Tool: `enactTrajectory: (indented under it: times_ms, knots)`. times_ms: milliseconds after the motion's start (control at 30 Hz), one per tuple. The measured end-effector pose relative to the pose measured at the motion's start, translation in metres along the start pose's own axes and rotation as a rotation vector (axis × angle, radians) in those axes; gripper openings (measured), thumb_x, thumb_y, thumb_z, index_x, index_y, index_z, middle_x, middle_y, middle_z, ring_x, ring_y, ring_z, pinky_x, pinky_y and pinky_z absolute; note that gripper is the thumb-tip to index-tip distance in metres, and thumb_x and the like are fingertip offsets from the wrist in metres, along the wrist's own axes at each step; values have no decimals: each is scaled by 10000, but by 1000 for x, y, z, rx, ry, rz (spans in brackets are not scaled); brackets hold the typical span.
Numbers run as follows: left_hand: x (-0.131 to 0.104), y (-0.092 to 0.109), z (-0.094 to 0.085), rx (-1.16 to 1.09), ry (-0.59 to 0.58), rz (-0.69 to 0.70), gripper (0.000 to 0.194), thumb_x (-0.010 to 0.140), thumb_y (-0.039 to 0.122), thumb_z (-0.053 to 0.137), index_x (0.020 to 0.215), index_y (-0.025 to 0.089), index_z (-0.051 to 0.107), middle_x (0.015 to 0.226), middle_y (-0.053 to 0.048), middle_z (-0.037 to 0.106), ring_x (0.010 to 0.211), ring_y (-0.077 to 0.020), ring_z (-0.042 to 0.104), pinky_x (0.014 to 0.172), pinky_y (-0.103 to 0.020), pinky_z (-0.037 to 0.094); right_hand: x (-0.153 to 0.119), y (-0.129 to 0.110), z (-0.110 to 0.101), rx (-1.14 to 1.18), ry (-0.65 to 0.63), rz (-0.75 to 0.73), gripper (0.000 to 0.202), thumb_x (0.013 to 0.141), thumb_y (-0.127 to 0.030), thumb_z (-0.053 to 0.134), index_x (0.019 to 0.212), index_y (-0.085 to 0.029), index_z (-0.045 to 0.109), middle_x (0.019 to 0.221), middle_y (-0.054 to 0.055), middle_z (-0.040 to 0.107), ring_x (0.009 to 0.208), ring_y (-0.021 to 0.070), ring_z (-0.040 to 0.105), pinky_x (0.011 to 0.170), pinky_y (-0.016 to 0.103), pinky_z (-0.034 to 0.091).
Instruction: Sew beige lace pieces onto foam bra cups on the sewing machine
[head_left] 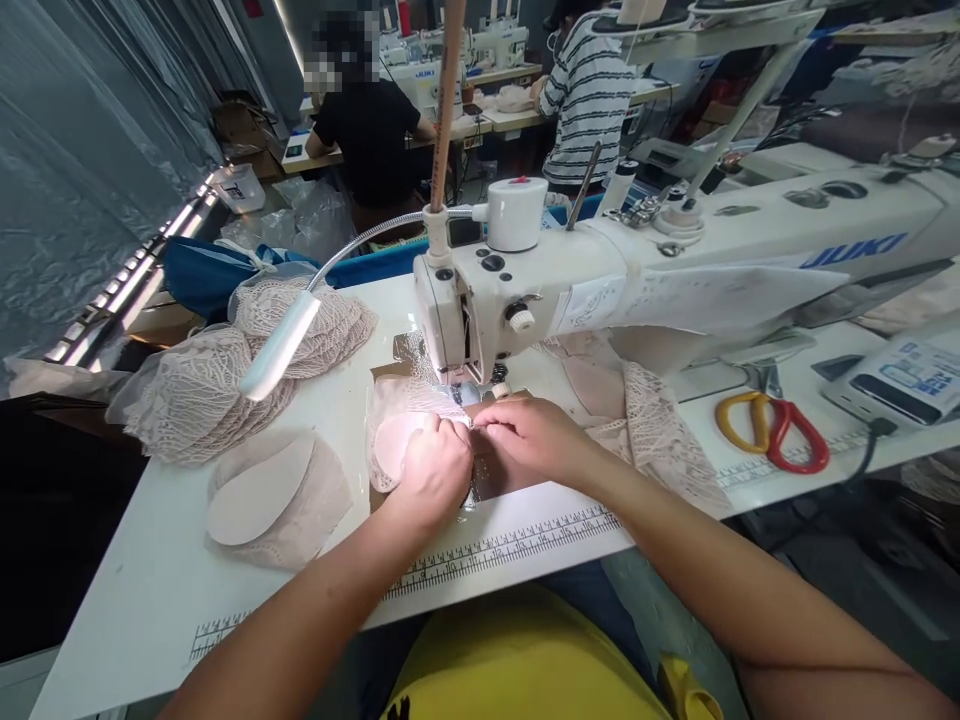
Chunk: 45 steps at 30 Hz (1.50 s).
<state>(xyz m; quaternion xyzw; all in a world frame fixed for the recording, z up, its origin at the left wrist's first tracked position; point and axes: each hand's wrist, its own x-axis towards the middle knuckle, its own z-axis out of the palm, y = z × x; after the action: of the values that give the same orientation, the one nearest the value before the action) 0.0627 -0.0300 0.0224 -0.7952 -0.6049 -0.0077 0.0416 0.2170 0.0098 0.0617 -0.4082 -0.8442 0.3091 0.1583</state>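
Both my hands are at the needle area of a white sewing machine [457,310]. My left hand [439,462] is closed on the edge of a pale pink lace piece [391,440], which carries a smooth, rounded pad-like layer. My right hand [529,435] pinches at the same edge, just right of the left fingers, close to the presser foot. Its thumb and forefinger are together. The needle and the stitch line are too small to make out. Right of the machine's needle, more lace fabric [649,430] lies under the arm and drapes toward the table's front.
Stacks of lace pieces [199,395] lie at the left, with a fabric piece bearing an oval pad [259,495] in front. A lamp [281,345] hangs over the table. Scissors [772,430] with yellow and red handles lie right. A ruler strip [495,555] runs along the front edge.
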Motion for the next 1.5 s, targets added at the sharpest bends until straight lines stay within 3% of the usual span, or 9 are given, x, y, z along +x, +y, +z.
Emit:
enactTrajectory:
  times_ms: [167,300,400,533,667,900,1133,1300,1500]
  knots:
    - [-13,1,-13,-29,-68,63,201,877,170,464,787,105,630,745,-138,608,744,-269,569,632,-361,450,5,10,24,-288,-36,-119,238,861,-98,453,847,-166,681,883,59,633,821,167,544,682,270,377]
    - [-16,-24,-39,-437,-149,126,344,954,316,411,715,160,601,677,-50,594,712,-194,571,674,-308,469,3,12,32,-411,-36,-155,222,860,-108,497,935,-182,693,934,61,612,860,183,507,665,289,350]
    - [-12,-40,-38,-660,-104,108,355,975,306,386,767,156,633,761,-45,645,689,-152,578,676,-273,484,4,12,35,-447,-1,-156,258,896,-112,466,994,-190,692,961,62,608,835,178,480,662,296,343]
    - [-6,-44,-9,-435,131,144,308,944,263,453,1084,98,673,1161,-129,668,878,-235,584,800,-374,518,8,10,39,-483,26,-98,298,929,-129,427,1078,-186,679,985,78,619,808,184,466,663,311,344]
    - [2,-51,8,-269,180,262,344,942,211,423,1143,64,660,1221,-122,653,872,-248,565,790,-391,538,13,8,39,-501,17,-74,306,880,-72,439,1045,-176,675,958,80,621,821,196,480,649,317,333]
    - [13,-67,10,-228,193,348,333,923,182,446,1172,78,640,1234,-101,650,911,-249,571,791,-397,536,17,8,39,-468,13,-38,411,829,-29,436,1158,-182,629,990,73,631,814,194,492,632,317,314]
    - [13,-66,10,-259,168,330,359,947,238,421,1193,69,623,1222,-137,646,898,-241,583,807,-402,521,14,8,39,-506,26,-71,374,784,-4,452,1047,-174,657,926,71,619,830,199,477,628,313,290]
    - [18,-68,9,-257,121,280,353,944,257,423,1161,84,639,1157,-160,662,880,-244,579,819,-414,510,13,11,41,-508,42,-76,395,793,-17,446,1082,-188,654,955,66,618,819,197,471,617,316,282]
    - [12,-65,13,-233,128,162,390,940,289,413,1269,146,567,1322,-124,574,1148,-318,501,940,-499,439,11,15,44,-493,87,-97,399,849,-68,450,1182,-190,632,946,73,613,798,191,490,656,309,337]
